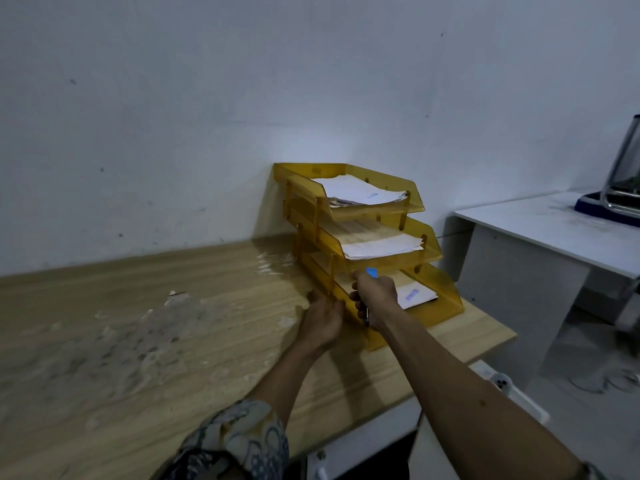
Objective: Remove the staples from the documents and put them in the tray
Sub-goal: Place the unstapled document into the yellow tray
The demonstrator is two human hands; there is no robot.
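Note:
A yellow three-tier document tray [446, 294] stands on the wooden desk against the wall. White papers lie in the top tier [360, 192], the middle tier [381, 247] and the bottom tier [417, 295]. My right hand [375, 295] reaches into the bottom tier, closed around a blue-handled tool with a metal tip [371, 273], likely the staple remover. My left hand [323, 320] rests against the left side of the bottom tier, fingers touching its wall.
The wooden desk [156, 323] has peeling film and scattered scraps on the left. A white desk [540, 223] with a dark blue base and metal object [620, 199] stands at the right, across a gap.

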